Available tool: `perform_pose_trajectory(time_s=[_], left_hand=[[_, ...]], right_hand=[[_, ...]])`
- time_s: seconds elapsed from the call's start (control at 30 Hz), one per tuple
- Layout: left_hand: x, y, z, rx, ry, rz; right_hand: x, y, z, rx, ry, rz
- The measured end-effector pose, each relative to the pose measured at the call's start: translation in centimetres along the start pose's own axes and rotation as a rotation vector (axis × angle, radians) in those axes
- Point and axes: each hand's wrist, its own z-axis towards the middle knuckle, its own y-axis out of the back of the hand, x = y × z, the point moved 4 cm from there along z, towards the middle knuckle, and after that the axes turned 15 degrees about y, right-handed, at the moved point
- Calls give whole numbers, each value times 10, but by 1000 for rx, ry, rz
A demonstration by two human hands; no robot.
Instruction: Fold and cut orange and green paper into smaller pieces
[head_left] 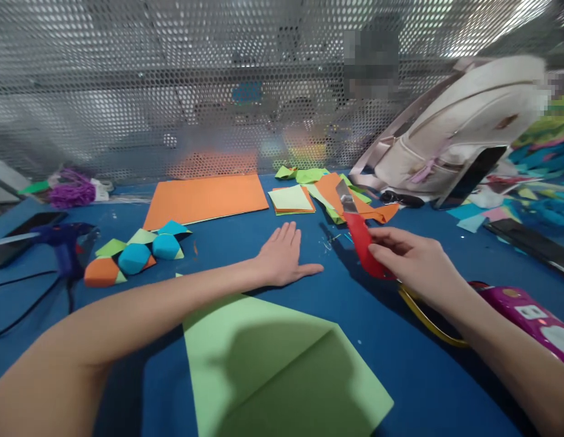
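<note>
Filling most of my feed was a blue table (354,309), with a perforated metal screen (127,109) along the back. Next biggest was a pale backpack (473,121) leaning on the right, then a green sheet (272,364) right up front, creased, with a big dark shadow across it. An orange sheet (209,197) lay up by the screen, left of centre. Over on the left I had folded paper pieces (135,258) in orange, blue and green, just beside a blue glue gun (65,243). My left hand (280,258) was palm down on the table past the green sheet, fingers side by side, thumb stuck out, gripping nothing I could see. My right hand (411,258) had thumb and fingers clamped on a red-handled cutting tool (363,243), which was tilted, right of the left hand, blade pointing away toward loose scraps (328,187); honestly couldn't tell if the tip touched them. Smallest bit: a stack of paper squares (291,198) near the orange sheet, pale one on top.
</note>
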Motion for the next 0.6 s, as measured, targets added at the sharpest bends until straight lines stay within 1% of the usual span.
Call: perform_pose_trajectory(time_s=[0.03, 0.1, 0.2, 0.27, 0.3, 0.33, 0.43, 0.5, 0.53, 0.6], left_hand=[[-7, -3, 4, -2, -14, -8], [-29, -6, 13, -25, -73, -35], [-63, -7, 21, -38, -220, -72], [-72, -3, 19, -45, -309, -95], [-70, 0, 16, -54, -325, -104], [-63, 2, 13, -70, -315, -110], [-24, 7, 2, -107, -140, -68], [-2, 4, -2, -72, -17, -9], [3, 2, -3, -52, 7, 12], [1, -1, 0, -29, 5, 17]], right_hand=[[-1, 0, 0, -2, -23, 25], [-4, 0, 0, -20, -61, 76], [-8, 1, -1, -59, -31, 98], [-10, 1, -1, -60, -1, 103], [-11, 2, -1, -60, 8, 107], [-11, 2, -2, -61, 11, 109], [-10, 2, -2, -58, 2, 106], [-8, 2, -2, -38, 3, 89], [-7, 1, -2, -27, 9, 79], [-7, -1, -2, -12, 22, 65]])
